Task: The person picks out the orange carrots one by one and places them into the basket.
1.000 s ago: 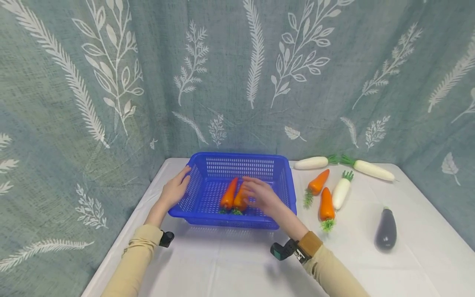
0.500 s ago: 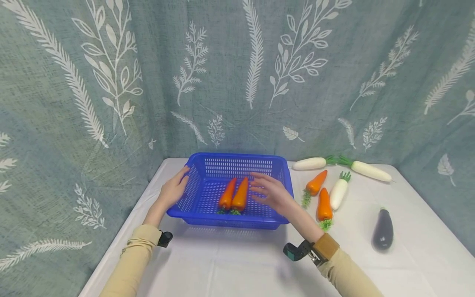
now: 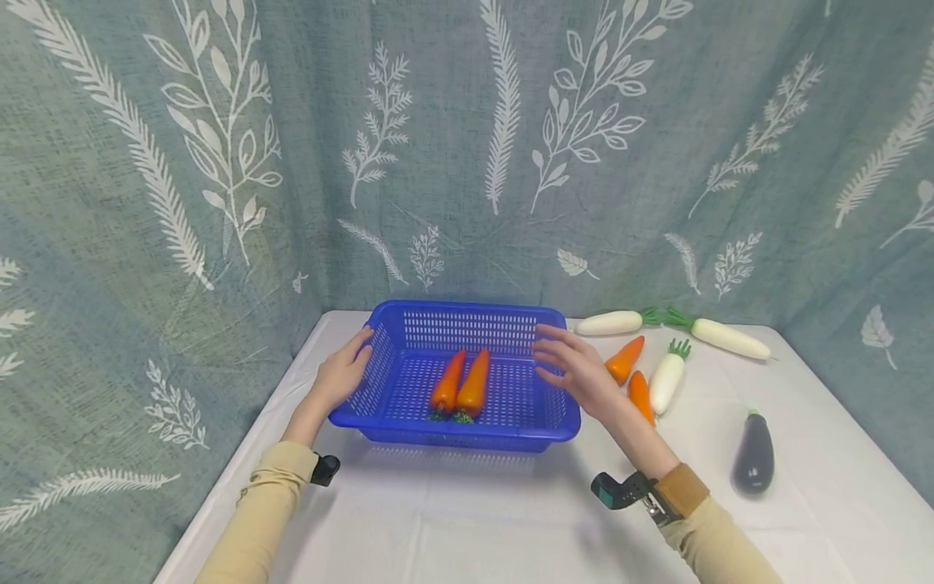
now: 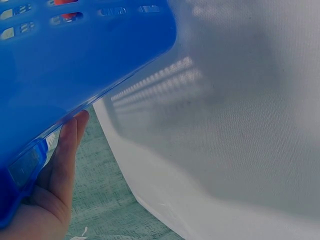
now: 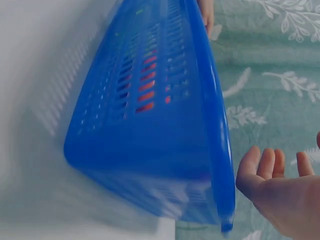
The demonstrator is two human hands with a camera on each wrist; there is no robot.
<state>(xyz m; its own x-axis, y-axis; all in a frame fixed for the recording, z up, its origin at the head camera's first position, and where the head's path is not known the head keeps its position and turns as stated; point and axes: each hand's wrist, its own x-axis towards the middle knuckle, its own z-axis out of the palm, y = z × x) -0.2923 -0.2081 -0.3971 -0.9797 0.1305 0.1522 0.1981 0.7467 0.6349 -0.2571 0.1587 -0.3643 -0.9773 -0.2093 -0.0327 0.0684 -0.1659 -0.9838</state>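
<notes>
A blue plastic basket (image 3: 467, 438) with slotted walls stands on the white table. Inside it, two orange carrots (image 3: 448, 384) with green tops lie side by side. My left hand (image 3: 343, 375) holds the basket's left rim; in the left wrist view its fingers (image 4: 65, 155) lie along the outside, while the thumb is hidden. Above the right rim is my right hand (image 3: 580, 369), its fingers loosely bent with nothing in them. From the right wrist view, that hand (image 5: 280, 192) appears beside the rim, apart from it.
Right of the basket lie two more carrots (image 3: 625, 359), partly behind my right arm, and several white radishes (image 3: 667, 381) with green leaves. A dark purple eggplant (image 3: 755, 454) rests farther right. A green leaf-patterned curtain (image 3: 452, 162) hangs behind the table (image 3: 438, 519).
My right hand has moved right, from over the carrots in the basket to above its right rim. Both carrots there are now uncovered. My left hand stays at the left rim.
</notes>
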